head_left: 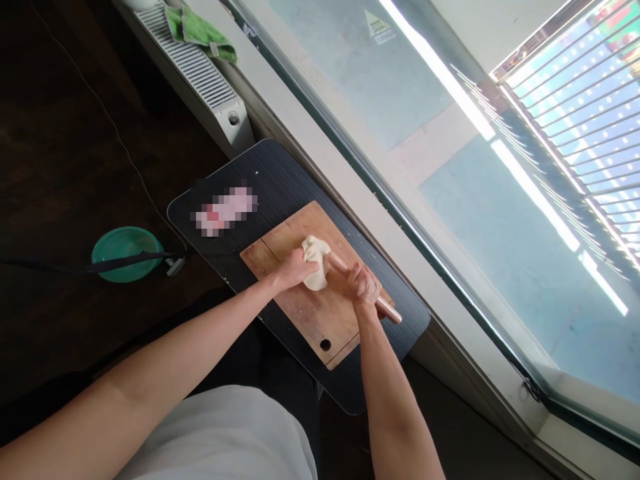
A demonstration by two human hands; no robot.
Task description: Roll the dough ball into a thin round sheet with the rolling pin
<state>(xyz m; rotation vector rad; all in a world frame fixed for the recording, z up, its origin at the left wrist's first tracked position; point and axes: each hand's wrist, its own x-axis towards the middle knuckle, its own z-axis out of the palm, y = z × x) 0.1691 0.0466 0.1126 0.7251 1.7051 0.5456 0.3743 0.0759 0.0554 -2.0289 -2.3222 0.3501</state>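
A pale, flattened piece of dough (315,277) lies on a wooden cutting board (320,320). My left hand (295,268) grips the dough at its left edge, the thumb laid over it. My right hand (363,283) is wrapped round a wooden rolling pin (389,310), which slants from the dough down to the right. The pin's far end touches or overlaps the dough's right side; its exact contact is hard to make out. Part of the pin is hidden under my right fingers.
The board rests on a dark table (270,163) beside a window ledge (320,153). A blurred pink-and-white item (225,210) lies on the table's left part. On the floor stands a green basin (127,248) near a thin cable. A green cloth (200,33) hangs over a white radiator (200,80).
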